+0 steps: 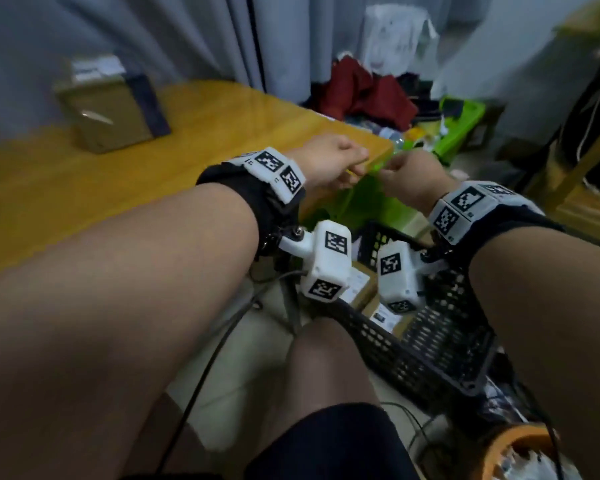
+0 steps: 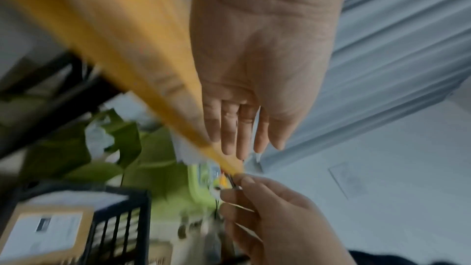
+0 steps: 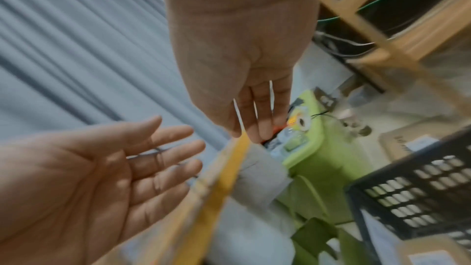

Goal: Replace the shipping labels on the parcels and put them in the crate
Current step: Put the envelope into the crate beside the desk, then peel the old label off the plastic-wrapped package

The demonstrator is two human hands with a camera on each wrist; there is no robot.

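On the far left of our yellow wooden table (image 1: pixel 84 188), well apart from both hands, sits a brown cardboard parcel (image 1: pixel 104 112) bearing a white label. Our left hand (image 1: pixel 329 161) is over the table's corner, fingers straight and relaxed, holding nothing. Our right hand (image 1: pixel 413 178), just beside it, has fingers bent together, whether pinching anything we cannot tell. Below them, the black perforated plastic crate (image 1: pixel 440 344) holds labelled parcels.
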